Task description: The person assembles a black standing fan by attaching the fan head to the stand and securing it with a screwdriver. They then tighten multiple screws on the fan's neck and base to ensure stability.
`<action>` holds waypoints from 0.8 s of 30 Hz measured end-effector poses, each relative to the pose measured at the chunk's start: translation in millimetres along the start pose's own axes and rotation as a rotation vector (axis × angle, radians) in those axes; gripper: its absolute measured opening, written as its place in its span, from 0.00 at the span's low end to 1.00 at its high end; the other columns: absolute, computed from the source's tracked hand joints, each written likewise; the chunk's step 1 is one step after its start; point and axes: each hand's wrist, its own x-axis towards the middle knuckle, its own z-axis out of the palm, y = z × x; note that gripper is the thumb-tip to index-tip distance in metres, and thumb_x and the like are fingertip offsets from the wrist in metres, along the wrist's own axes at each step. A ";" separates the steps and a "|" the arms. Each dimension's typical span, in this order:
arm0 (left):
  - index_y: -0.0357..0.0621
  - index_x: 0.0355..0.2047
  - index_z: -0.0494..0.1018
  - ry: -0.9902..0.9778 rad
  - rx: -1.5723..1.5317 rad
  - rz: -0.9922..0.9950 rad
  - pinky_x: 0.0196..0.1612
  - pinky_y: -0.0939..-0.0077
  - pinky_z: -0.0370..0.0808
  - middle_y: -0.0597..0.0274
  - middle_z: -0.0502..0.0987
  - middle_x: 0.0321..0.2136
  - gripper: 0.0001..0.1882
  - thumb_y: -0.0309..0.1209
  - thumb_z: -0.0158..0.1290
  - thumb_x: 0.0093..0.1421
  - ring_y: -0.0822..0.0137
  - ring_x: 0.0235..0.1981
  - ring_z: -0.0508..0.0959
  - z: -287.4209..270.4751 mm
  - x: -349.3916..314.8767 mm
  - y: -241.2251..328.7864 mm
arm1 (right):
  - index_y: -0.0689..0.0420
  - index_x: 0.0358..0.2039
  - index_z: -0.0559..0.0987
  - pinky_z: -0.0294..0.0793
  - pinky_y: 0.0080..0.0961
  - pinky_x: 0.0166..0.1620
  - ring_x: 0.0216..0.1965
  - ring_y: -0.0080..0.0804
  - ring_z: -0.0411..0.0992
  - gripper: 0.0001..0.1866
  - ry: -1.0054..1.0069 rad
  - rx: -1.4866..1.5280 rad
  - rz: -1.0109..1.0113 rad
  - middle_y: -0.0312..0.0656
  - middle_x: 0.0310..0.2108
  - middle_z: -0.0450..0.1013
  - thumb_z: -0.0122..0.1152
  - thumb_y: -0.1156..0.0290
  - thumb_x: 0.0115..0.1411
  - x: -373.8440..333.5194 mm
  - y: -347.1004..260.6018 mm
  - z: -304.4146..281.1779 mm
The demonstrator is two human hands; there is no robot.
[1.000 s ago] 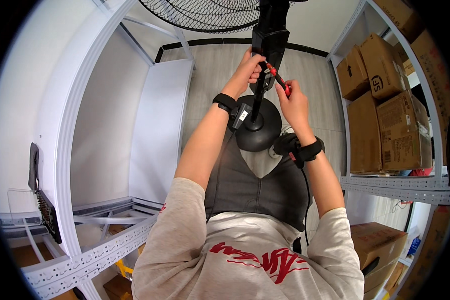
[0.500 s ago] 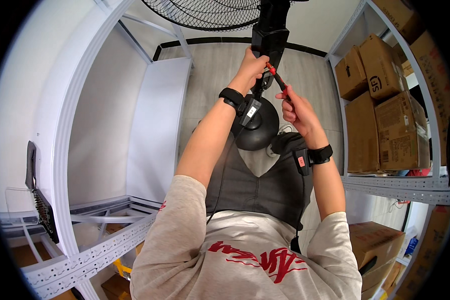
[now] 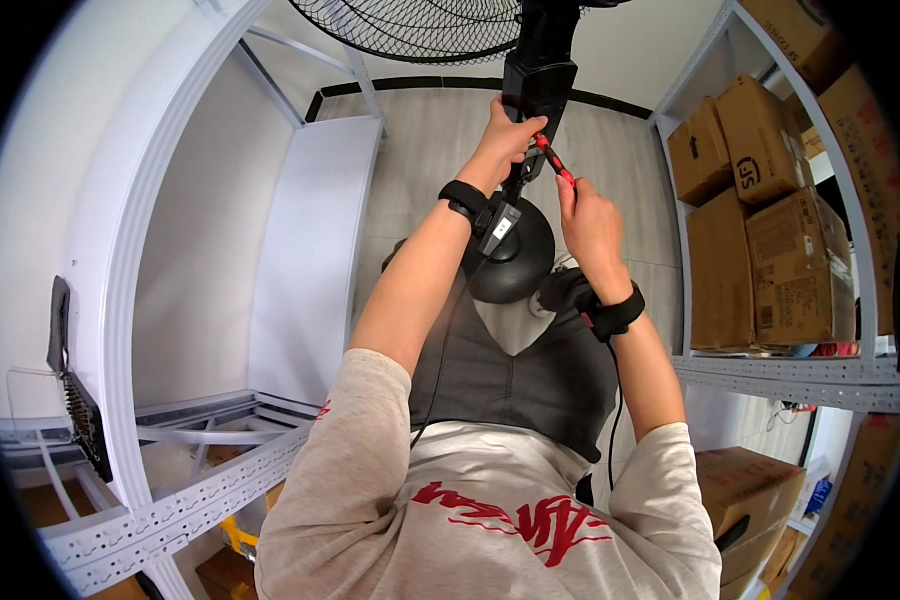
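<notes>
A black standing fan [image 3: 542, 85] rises in front of me, its control housing at the top of the pole and its round base [image 3: 520, 270] by my feet. My left hand [image 3: 506, 138] is closed round the lower end of the housing, the thumb reaching across toward the right. A red and black screwdriver [image 3: 554, 158] slants up to the housing beside that thumb; its tip is hidden. My right hand [image 3: 594, 222] is closed on the lower end of the screwdriver's handle, thumb along it. Black straps with small devices sit on both wrists.
The wire fan guard [image 3: 410, 30] spans the top. At right, a metal shelf [image 3: 800, 372] holds several cardboard boxes [image 3: 795, 265]. A white rack with a pale panel [image 3: 305, 260] stands at left. Thin cables [image 3: 448, 340] run from the wrist devices over my lap.
My right hand and wrist have rolled over, so the back of the hand now faces up and the wrist device has turned aside. The left hand stays on the housing.
</notes>
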 end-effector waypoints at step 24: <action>0.48 0.57 0.49 0.034 -0.011 0.011 0.16 0.81 0.54 0.65 0.68 0.27 0.37 0.29 0.58 0.51 0.78 0.19 0.63 1.1 0.7 -6.3 | 0.55 0.24 0.71 0.55 0.17 0.16 0.12 0.19 0.59 0.25 -0.538 1.030 0.544 0.28 0.15 0.65 0.50 0.46 0.64 18.7 12.1 -2.6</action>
